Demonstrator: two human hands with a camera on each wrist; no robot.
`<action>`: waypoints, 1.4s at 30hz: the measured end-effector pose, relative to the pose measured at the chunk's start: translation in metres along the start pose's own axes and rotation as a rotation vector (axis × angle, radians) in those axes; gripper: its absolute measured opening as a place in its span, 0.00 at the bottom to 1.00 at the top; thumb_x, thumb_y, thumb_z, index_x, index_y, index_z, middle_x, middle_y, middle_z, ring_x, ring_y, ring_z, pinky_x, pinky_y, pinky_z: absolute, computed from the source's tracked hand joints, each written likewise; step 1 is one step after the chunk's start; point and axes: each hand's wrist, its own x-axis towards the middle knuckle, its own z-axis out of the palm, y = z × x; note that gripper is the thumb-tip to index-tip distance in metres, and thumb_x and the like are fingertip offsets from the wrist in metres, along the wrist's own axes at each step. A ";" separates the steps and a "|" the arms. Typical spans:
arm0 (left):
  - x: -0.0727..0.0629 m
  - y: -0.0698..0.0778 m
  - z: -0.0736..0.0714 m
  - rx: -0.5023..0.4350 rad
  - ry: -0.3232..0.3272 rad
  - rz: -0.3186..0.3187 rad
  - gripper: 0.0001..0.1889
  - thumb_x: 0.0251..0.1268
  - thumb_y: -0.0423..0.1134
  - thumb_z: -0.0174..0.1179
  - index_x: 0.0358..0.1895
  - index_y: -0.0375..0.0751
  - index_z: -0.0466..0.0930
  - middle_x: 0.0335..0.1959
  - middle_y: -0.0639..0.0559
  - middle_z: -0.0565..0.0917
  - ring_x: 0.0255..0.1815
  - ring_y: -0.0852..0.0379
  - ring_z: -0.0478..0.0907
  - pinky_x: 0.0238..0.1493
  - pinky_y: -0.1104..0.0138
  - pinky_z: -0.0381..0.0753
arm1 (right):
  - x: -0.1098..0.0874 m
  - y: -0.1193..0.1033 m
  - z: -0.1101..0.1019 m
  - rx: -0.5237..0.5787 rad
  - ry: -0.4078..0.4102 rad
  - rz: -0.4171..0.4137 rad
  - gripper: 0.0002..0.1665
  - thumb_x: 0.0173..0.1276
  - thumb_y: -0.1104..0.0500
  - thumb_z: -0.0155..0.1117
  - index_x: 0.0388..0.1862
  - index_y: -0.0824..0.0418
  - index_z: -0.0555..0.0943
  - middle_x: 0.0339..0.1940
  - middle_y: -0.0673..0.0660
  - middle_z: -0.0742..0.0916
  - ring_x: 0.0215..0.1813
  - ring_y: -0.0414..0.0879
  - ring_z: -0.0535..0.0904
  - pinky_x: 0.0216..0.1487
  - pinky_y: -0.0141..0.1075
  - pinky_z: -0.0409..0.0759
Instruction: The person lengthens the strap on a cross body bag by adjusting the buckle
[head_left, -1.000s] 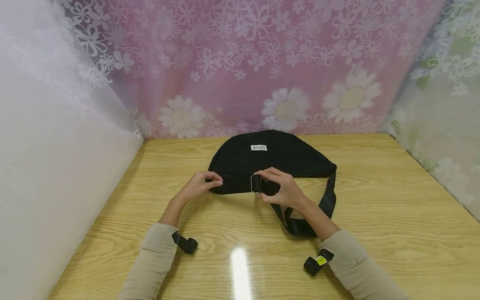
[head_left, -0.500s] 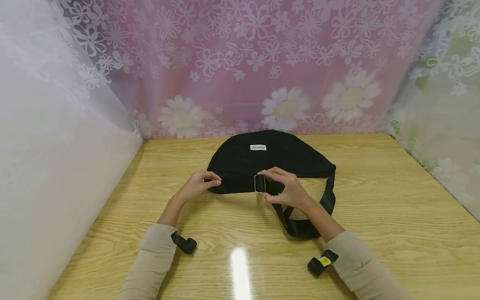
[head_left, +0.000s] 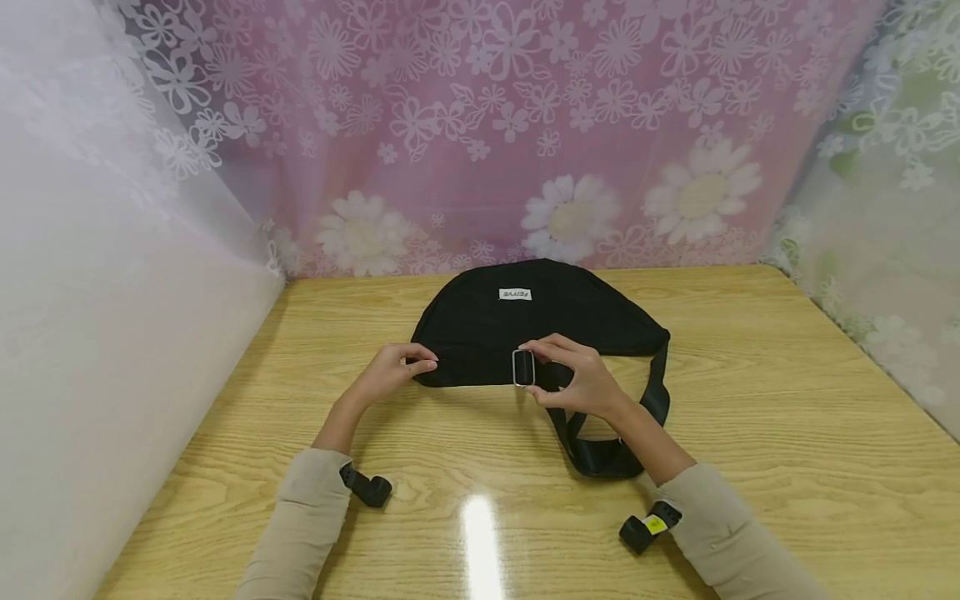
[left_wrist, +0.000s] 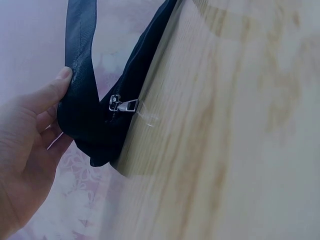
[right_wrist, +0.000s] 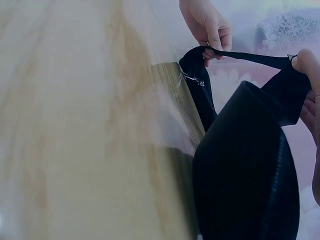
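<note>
A black waist bag (head_left: 543,312) with a small white label lies on the table, its curved side toward the back. My left hand (head_left: 386,371) pinches the black strap (left_wrist: 82,80) near the bag's left end, thumb on top. In the left wrist view a silver zipper pull (left_wrist: 123,104) shows just beside that strap. My right hand (head_left: 581,379) pinches the metal strap buckle (head_left: 523,367) by its edges, thumb below and fingers above. Between the two hands the strap runs straight, clear of the table in the right wrist view. The loose strap loops (head_left: 600,458) hang below the right hand.
The wood-grain table (head_left: 465,450) carries a bright light reflection near its front. A pink floral curtain (head_left: 480,125) closes the back, with a pale sheet (head_left: 135,292) at left and a floral one (head_left: 900,208) at right. Small black cameras sit on both wrists.
My right hand has slid a little to the right with the buckle, away from the left hand. The left hand keeps its pinch and has shifted very slightly left.
</note>
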 end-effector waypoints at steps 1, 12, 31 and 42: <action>0.000 0.000 0.000 -0.004 0.002 -0.009 0.09 0.63 0.38 0.58 0.40 0.36 0.83 0.38 0.48 0.81 0.29 0.52 0.70 0.28 0.65 0.70 | 0.000 0.000 0.000 0.002 -0.002 0.002 0.31 0.32 0.79 0.70 0.43 0.79 0.77 0.34 0.66 0.80 0.30 0.56 0.74 0.29 0.47 0.75; 0.001 -0.002 -0.001 -0.016 0.008 -0.018 0.12 0.64 0.39 0.58 0.41 0.33 0.82 0.39 0.47 0.81 0.33 0.49 0.71 0.30 0.64 0.70 | -0.001 0.002 0.001 0.004 -0.003 0.006 0.31 0.31 0.79 0.70 0.43 0.78 0.77 0.35 0.65 0.80 0.32 0.49 0.75 0.36 0.33 0.76; 0.001 0.037 0.024 0.172 -0.039 0.192 0.19 0.63 0.41 0.59 0.54 0.35 0.75 0.50 0.48 0.76 0.54 0.52 0.69 0.55 0.58 0.68 | -0.007 0.011 0.002 -0.018 -0.070 0.116 0.31 0.41 0.76 0.72 0.49 0.77 0.75 0.40 0.63 0.79 0.38 0.54 0.77 0.42 0.33 0.76; 0.006 0.082 0.055 0.318 0.057 0.396 0.29 0.52 0.42 0.68 0.59 0.40 0.71 0.55 0.49 0.73 0.57 0.54 0.67 0.55 0.61 0.69 | -0.015 0.026 0.004 -0.080 -0.094 0.130 0.35 0.47 0.69 0.73 0.57 0.68 0.74 0.43 0.55 0.79 0.39 0.46 0.75 0.39 0.39 0.77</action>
